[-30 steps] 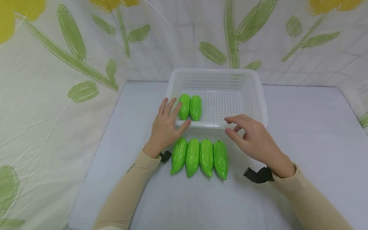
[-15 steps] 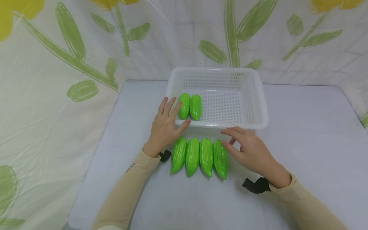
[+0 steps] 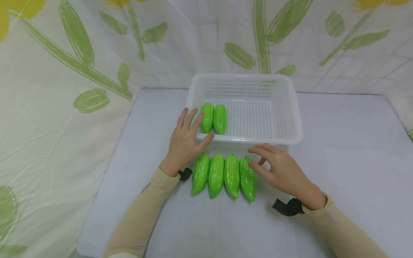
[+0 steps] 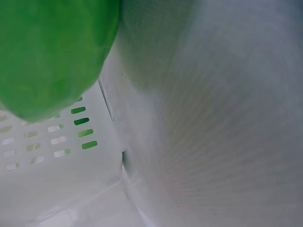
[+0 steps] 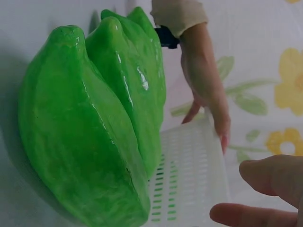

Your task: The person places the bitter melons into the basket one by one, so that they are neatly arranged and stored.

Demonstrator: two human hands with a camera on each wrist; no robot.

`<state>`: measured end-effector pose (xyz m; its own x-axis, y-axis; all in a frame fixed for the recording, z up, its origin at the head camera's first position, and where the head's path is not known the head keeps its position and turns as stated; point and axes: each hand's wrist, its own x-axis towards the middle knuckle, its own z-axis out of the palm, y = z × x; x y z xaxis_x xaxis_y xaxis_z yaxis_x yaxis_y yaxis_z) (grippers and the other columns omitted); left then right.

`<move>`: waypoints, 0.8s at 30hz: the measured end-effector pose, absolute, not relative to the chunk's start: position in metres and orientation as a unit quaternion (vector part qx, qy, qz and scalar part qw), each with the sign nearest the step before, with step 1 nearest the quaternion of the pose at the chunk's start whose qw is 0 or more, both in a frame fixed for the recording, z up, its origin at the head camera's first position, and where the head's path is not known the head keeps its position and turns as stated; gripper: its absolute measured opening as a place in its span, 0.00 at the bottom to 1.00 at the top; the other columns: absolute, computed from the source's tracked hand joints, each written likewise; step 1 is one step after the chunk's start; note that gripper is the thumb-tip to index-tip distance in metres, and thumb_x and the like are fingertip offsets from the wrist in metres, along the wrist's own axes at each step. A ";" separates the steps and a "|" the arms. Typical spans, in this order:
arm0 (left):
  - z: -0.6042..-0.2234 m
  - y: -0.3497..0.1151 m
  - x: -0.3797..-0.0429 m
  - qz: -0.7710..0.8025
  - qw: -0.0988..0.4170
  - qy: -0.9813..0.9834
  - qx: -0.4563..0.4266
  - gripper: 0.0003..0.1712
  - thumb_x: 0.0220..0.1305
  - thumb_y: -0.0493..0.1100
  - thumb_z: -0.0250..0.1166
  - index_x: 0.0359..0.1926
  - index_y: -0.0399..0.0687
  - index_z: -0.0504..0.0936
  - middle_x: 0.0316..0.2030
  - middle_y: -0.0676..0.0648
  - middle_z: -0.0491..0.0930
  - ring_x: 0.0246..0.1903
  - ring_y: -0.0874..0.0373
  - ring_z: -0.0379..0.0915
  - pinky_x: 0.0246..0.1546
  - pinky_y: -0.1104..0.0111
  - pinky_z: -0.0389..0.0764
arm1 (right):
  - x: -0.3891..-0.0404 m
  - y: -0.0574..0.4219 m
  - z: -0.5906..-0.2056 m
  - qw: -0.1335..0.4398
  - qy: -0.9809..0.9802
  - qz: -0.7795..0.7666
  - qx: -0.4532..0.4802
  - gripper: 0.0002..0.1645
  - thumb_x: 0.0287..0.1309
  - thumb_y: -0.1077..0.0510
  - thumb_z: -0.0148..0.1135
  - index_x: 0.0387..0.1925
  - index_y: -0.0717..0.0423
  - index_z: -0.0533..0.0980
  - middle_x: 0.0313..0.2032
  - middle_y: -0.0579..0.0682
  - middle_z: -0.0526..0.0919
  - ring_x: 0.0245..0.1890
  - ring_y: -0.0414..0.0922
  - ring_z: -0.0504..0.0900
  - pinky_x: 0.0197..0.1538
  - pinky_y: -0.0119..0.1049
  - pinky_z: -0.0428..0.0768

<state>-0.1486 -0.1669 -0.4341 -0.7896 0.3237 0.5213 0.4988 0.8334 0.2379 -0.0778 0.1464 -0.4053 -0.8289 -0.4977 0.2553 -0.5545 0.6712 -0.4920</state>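
Several glossy green bitter melons, apparently models, lie side by side on the table in the head view. My right hand (image 3: 284,170) hovers at the upper end of the rightmost bitter melon (image 3: 247,181), thumb and fingers apart with nothing between them. That melon looms large at the left of the right wrist view, away from the thumb (image 5: 272,177). My left hand (image 3: 184,141) lies with spread fingers over the front left corner of the white plastic basket (image 3: 245,139). Two more bitter melons (image 3: 220,120) sit inside the basket at its left, beside those fingers.
The basket stands at the back of the pale table (image 3: 342,143), its walls and floor perforated. Behind it hangs a white curtain (image 3: 200,39) with green leaves and yellow flowers. Each wrist carries a black camera mount (image 3: 287,207).
My right hand has come down and slightly left, from the basket's front rim to the top of the rightmost bitter melon. My left hand keeps its place; the melons lie as before.
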 end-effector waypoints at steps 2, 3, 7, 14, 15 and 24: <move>-0.434 -0.167 -0.149 -0.185 0.237 -0.928 -0.221 0.52 0.75 0.77 0.36 0.71 0.37 0.73 0.71 0.32 0.69 0.76 0.30 0.56 0.66 0.42 0.76 | -0.078 0.147 -0.406 0.045 -0.912 0.284 0.294 0.25 0.65 0.51 0.71 0.61 0.56 0.81 0.59 0.52 0.84 0.36 0.40 0.86 0.29 0.30 0.80; -0.434 -0.167 -0.149 -0.184 0.237 -0.928 -0.221 0.52 0.75 0.77 0.36 0.71 0.37 0.73 0.71 0.32 0.69 0.76 0.30 0.56 0.66 0.42 0.76 | -0.078 0.147 -0.406 0.042 -0.911 0.283 0.296 0.26 0.65 0.51 0.71 0.61 0.56 0.81 0.60 0.52 0.83 0.36 0.40 0.86 0.29 0.29 0.80; -0.434 -0.167 -0.148 -0.187 0.235 -0.928 -0.219 0.52 0.75 0.76 0.36 0.71 0.37 0.73 0.71 0.33 0.69 0.76 0.31 0.56 0.64 0.41 0.78 | -0.077 0.146 -0.408 0.021 -0.912 0.274 0.303 0.29 0.64 0.49 0.72 0.63 0.54 0.80 0.62 0.53 0.81 0.35 0.39 0.85 0.30 0.28 0.80; -0.435 -0.167 -0.149 -0.190 0.241 -0.925 -0.224 0.51 0.76 0.76 0.37 0.70 0.36 0.73 0.71 0.32 0.70 0.75 0.30 0.56 0.66 0.41 0.76 | -0.074 0.144 -0.412 -0.018 -0.914 0.253 0.316 0.35 0.63 0.43 0.73 0.68 0.49 0.77 0.68 0.60 0.74 0.34 0.39 0.87 0.32 0.29 0.82; -0.435 -0.167 -0.149 -0.190 0.241 -0.925 -0.224 0.51 0.76 0.76 0.37 0.70 0.36 0.73 0.71 0.32 0.70 0.76 0.30 0.56 0.65 0.41 0.77 | -0.074 0.143 -0.413 -0.022 -0.914 0.252 0.319 0.36 0.62 0.42 0.73 0.68 0.49 0.77 0.69 0.60 0.73 0.35 0.39 0.87 0.33 0.30 0.82; -0.435 -0.168 -0.148 -0.191 0.237 -0.926 -0.223 0.49 0.75 0.74 0.41 0.71 0.37 0.73 0.71 0.33 0.69 0.76 0.30 0.55 0.66 0.41 0.76 | -0.070 0.141 -0.416 -0.036 -0.914 0.231 0.332 0.41 0.59 0.39 0.75 0.70 0.50 0.76 0.71 0.60 0.72 0.34 0.39 0.90 0.36 0.37 0.86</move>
